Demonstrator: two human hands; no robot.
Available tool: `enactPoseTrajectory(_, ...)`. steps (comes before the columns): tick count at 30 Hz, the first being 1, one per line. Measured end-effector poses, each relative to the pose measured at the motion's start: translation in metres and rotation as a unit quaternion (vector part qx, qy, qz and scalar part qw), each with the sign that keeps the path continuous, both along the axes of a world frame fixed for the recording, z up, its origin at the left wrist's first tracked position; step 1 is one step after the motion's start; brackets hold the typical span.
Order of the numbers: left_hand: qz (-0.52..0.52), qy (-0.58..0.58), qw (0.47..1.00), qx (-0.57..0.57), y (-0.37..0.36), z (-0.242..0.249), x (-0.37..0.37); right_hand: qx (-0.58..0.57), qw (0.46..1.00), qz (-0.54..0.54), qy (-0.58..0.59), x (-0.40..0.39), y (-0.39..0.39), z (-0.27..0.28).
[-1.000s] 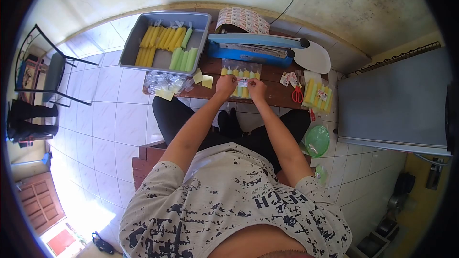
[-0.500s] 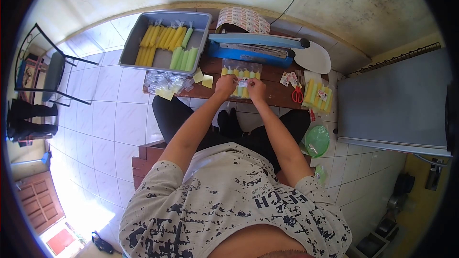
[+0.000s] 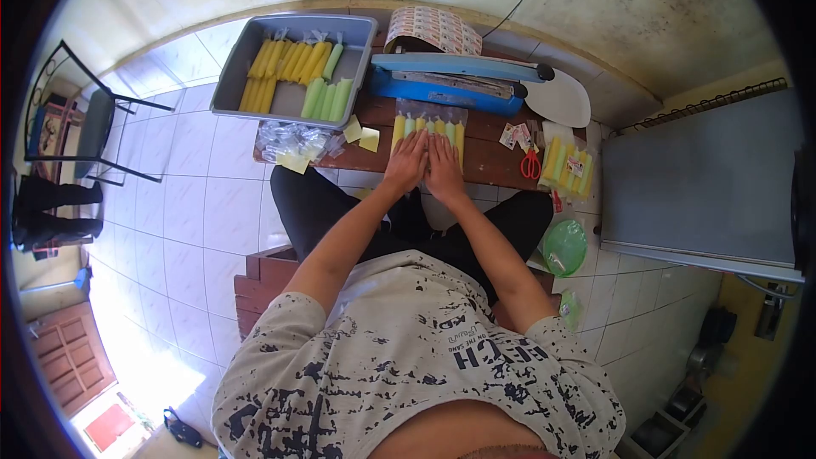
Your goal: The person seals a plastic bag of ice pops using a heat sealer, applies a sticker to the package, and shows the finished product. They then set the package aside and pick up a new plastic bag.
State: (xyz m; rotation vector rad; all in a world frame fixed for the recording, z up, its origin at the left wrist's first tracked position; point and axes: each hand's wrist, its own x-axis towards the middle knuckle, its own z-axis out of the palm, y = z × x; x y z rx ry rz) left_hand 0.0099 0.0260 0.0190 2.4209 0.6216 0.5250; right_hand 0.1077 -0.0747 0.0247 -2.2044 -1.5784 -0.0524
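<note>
Both hands lie flat, side by side, on a clear bag of yellow ice pops point(image 3: 429, 132) on the wooden table point(image 3: 493, 161). The left hand point(image 3: 406, 163) and right hand point(image 3: 444, 168) touch along their inner edges, fingers stretched out and released, palms pressing the bag's near half, gripping nothing. The bag sits at the table's middle, its far end toward 12 o'clock, just short of the blue sealer point(image 3: 450, 85).

From the hands, at 11 o'clock a grey tray point(image 3: 229, 85) holds rows of yellow and green pops. At 9 o'clock a heap of clear bags point(image 3: 289, 143) lies at the table's edge, with yellow paper slips point(image 3: 361, 134) between heap and hands. At 12 o'clock, beyond the sealer, is a printed label sheet point(image 3: 429, 31). At 3 o'clock lie red scissors point(image 3: 531, 166) and loose labels point(image 3: 512, 134), then a finished pack point(image 3: 568, 166) of pops. At 4 o'clock, below the table, is a green lid point(image 3: 563, 246).
</note>
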Motion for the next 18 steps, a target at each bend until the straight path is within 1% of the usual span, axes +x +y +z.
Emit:
enactPoseTrajectory(1,-0.017,0.015,1.0,0.02,0.0,-0.003,-0.002,-0.02,1.0,-0.004,0.011,-0.004,-0.001,-0.001)
enactPoseTrajectory(3,-0.031,0.029,0.999,0.014,0.002,-0.006,-0.006,-0.04,0.999,-0.009,0.022,-0.007,-0.001,0.001)
enactPoseTrajectory(5,-0.047,0.043,0.998,0.009,0.001,-0.004,-0.006,-0.098,0.995,-0.007,0.008,-0.006,-0.001,0.009)
enactPoseTrajectory(8,-0.065,0.055,0.996,0.001,-0.001,0.005,-0.002,-0.1,0.995,-0.008,-0.014,-0.004,0.004,0.012)
enactPoseTrajectory(10,-0.054,0.028,0.997,0.037,-0.003,0.006,0.001,-0.106,0.994,-0.005,-0.013,-0.002,0.005,0.016)
enactPoseTrajectory(11,-0.054,0.028,0.998,0.036,-0.002,0.007,0.002,-0.112,0.994,-0.001,-0.012,-0.001,0.006,0.018)
enactPoseTrajectory(12,-0.06,0.075,0.995,0.036,0.0,0.006,0.002,-0.112,0.994,0.0,-0.012,0.002,0.006,0.012)
enactPoseTrajectory(13,-0.066,0.122,0.99,0.036,0.0,0.005,0.002,-0.157,0.987,-0.001,-0.035,0.006,0.003,0.007)
enactPoseTrajectory(14,-0.066,0.123,0.99,0.035,0.001,0.004,-0.002,-0.201,0.978,-0.002,-0.058,0.009,0.0,0.002)
enactPoseTrajectory(16,-0.038,0.184,0.976,0.112,0.009,0.001,-0.008,-0.182,0.982,-0.023,-0.036,0.017,-0.008,0.002)
enactPoseTrajectory(17,-0.039,0.184,0.976,0.112,0.013,-0.001,-0.011,-0.164,0.985,-0.043,-0.015,0.021,-0.011,0.003)
enactPoseTrajectory(18,-0.003,0.187,0.975,0.119,0.015,-0.003,-0.014,-0.165,0.985,-0.044,-0.013,0.024,-0.017,0.001)
